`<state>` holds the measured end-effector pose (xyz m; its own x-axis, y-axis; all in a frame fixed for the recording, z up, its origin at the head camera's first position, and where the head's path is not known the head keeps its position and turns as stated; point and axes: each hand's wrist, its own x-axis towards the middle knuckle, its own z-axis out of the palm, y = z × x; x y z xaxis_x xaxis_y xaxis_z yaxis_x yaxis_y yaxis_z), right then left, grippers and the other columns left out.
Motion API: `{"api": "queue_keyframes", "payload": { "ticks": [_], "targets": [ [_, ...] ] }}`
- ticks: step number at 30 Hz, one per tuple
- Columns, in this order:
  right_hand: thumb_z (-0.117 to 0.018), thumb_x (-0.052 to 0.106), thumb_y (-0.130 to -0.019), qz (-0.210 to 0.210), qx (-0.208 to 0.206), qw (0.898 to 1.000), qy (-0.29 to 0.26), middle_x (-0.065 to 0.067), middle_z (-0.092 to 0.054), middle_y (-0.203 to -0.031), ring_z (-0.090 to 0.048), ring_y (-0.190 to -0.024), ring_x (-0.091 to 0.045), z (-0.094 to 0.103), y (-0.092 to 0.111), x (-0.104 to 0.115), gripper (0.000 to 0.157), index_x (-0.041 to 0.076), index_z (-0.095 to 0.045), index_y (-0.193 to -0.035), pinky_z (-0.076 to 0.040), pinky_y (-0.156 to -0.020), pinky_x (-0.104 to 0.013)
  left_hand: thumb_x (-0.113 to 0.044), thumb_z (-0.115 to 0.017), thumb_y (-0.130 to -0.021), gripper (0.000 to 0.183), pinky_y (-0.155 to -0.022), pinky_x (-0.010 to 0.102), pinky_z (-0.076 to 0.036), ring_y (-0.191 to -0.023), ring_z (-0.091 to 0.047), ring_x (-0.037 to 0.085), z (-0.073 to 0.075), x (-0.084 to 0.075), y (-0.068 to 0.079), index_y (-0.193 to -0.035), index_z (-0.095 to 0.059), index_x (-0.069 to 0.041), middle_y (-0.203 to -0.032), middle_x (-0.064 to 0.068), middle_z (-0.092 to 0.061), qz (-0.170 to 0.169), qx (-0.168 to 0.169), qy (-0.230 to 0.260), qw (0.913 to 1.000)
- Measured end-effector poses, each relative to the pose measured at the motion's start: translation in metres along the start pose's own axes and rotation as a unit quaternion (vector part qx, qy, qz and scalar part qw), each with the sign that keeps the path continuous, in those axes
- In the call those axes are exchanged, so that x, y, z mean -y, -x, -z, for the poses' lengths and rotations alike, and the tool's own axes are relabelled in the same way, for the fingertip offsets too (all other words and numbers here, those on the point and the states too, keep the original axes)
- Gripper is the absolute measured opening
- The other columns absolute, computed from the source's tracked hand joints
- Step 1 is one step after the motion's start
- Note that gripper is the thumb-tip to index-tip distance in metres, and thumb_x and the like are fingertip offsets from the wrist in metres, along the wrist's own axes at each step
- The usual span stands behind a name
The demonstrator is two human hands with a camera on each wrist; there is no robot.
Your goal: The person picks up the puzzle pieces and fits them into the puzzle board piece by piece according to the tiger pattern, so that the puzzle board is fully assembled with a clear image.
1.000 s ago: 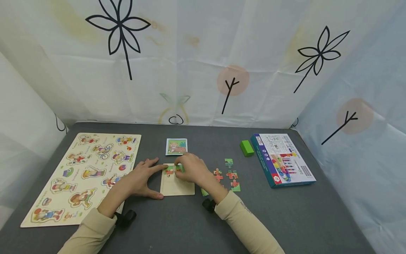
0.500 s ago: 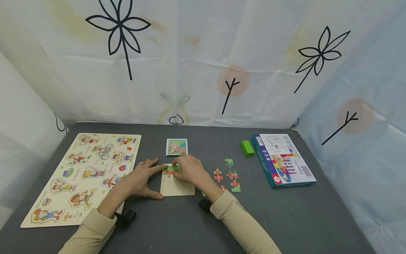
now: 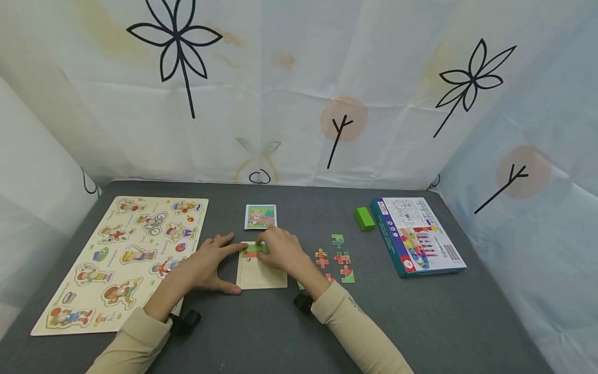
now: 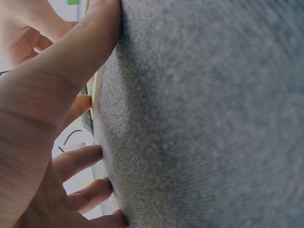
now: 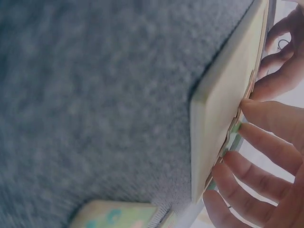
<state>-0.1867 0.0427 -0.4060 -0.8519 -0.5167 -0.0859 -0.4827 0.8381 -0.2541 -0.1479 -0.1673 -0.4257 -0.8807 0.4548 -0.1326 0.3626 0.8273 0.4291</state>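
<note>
A small wooden puzzle tray [image 3: 262,276] lies flat in the middle of the table. Joined red and green puzzle pieces [image 3: 251,252] fill part of its far row. My left hand [image 3: 211,264] is spread at the tray's left side, index fingertip at the far left corner and thumb by the near left edge. My right hand [image 3: 282,250] bends over the far right part of the tray. In the right wrist view its thumb and index finger hold a green puzzle piece [image 5: 234,132] at the row, with the other fingertips along the tray's far side. The right hand hides part of the row overhead.
Several loose puzzle pieces [image 3: 342,258] lie to the right of the tray. Behind it is a picture card [image 3: 260,210]. A large picture board [image 3: 159,228] covers the left, partly under my left forearm. A green block [image 3: 364,219] and a flat box [image 3: 427,236] stand right.
My right hand has shifted slightly left and down with the green puzzle piece, which now sits against the piece beside it in the row. My left hand has stayed put.
</note>
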Motion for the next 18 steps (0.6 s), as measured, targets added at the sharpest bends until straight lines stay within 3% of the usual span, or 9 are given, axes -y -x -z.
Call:
{"api": "queue_keyframes", "payload": {
  "ticks": [18],
  "targets": [
    [-0.077,0.025,-0.093,0.000,-0.009,1.000,-0.017,-0.003,-0.076,-0.114,-0.070,-0.092,-0.017,-0.0014,-0.0014,0.0014,0.020,0.017,-0.081,-0.111,-0.052,-0.058,-0.023,-0.060,-0.090,-0.067,0.101,-0.102,0.075,-0.042,-0.141,-0.035,0.063,0.0010,-0.0012,0.0009,-0.151,-0.051,-0.016,-0.160,0.030,-0.036,-0.005,-0.005,0.004,1.0000]
  ]
}}
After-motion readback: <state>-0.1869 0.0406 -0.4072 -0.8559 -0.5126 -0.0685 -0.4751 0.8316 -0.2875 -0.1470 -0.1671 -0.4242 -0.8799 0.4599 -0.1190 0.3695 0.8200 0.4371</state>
